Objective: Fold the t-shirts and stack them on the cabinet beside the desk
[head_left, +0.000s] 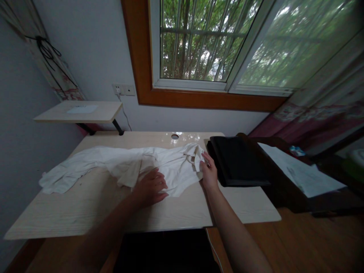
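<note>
A white shirt [176,170] lies spread and wrinkled across the light wooden desk [93,212]. Its collar end is at the right, and a long narrow part of the cloth runs off to the left. My right hand [209,172] grips the shirt by the collar, thumb and fingers on either side of the cloth. Over the lower middle of the shirt is my left hand [152,187], its fingers loosely bent and apart with no cloth gathered in them. Whether its fingertips touch the fabric is hard to make out.
Just right of my right hand rests a black folder-like item [239,161]. A small raised shelf [79,110] stands at the back left, with a paper on it. Farther right, papers [301,170] lie on a dark surface. A window is behind the desk.
</note>
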A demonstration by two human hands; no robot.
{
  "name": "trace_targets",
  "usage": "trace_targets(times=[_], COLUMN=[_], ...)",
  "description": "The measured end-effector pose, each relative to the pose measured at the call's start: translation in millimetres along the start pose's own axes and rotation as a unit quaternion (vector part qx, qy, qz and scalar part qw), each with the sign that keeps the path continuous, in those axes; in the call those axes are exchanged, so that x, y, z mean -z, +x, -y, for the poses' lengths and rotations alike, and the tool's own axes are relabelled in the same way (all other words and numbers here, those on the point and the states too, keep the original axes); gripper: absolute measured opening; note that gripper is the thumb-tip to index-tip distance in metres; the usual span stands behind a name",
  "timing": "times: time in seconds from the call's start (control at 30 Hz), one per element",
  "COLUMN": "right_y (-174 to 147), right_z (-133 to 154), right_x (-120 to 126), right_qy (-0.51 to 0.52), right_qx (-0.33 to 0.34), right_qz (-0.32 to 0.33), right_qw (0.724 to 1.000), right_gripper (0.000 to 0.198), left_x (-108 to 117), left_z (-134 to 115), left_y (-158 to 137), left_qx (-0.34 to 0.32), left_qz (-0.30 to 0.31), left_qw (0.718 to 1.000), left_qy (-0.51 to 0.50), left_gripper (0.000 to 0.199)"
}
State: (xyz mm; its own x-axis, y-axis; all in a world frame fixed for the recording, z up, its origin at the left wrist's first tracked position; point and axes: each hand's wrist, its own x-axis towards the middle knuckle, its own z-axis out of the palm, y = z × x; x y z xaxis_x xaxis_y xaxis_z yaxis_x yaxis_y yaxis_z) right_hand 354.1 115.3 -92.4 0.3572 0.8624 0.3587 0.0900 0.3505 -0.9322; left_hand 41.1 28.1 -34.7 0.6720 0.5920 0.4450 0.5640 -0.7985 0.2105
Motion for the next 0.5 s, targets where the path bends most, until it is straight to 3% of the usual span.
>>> trace_targets(times=[0.1,0.27,0.4,0.5], right_y=[-0.4,-2.6,-3.2,-4.5], right_z=[3.5,9.0,10.2,13.6], right_x=[-0.8,-1.5,-1.7,-2.3], right_qy=[0.022,0.035,0.029,0.017], right_qx=[-0.002,-0.014,-0.003,0.014], right_qz=[-0.008,-0.009,-0.006,0.016], right_qw=[1.0,0.999,1.0,1.0], right_gripper=[0.03,0.033,0.04,0.044], left_x=[-12.0,-25.4,-15.2,3.3], left_z=[-13.6,-9.0,8.1,22.4], left_y=[2.8,1.6,1.2,1.9], left_qx=[0.016,0.067,0.206,0.347], left_qz=[0.058,0.092,0.035,-0.035], left_qw=[0.998,0.993,0.974,0.925], left_qy=[-0.007,-0.015,-0.09,-0.153], left_gripper=[0.034,0.023,0.022,0.029])
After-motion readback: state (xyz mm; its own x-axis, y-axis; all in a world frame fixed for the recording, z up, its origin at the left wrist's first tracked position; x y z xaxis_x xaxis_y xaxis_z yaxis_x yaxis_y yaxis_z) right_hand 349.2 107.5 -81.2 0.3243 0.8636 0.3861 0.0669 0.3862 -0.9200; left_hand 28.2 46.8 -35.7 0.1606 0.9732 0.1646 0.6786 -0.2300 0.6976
